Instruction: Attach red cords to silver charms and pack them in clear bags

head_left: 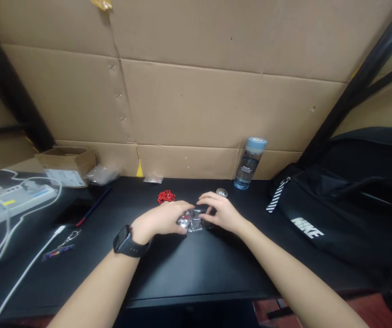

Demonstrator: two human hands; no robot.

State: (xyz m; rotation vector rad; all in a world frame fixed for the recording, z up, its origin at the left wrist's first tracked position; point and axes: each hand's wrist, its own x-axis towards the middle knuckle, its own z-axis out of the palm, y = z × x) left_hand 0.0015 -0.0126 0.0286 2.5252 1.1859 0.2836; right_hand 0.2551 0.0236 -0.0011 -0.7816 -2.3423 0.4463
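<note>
My left hand point(161, 218), with a black watch on its wrist, is curled round a shiny silver roundish piece point(184, 220) close to the desk. Directly right of that piece is a small clear plastic bag point(196, 224); whether the piece lies inside it I cannot tell. My right hand point(223, 213) bends its fingers over the bag's right part, thumb and fingertips at the plastic. Just behind my hands lies a bundle of red cord point(166, 196). Beyond my right knuckles sits another small silver round piece point(221, 192), partly hidden.
A water bottle with a blue lid point(250, 163) stands at the back right, beside a black bag point(318, 205). On the left are a power strip point(28, 200), a white cable point(28, 269), a keyring point(61, 248), a phone point(74, 212) and a cardboard box point(68, 161). Cardboard walls the back.
</note>
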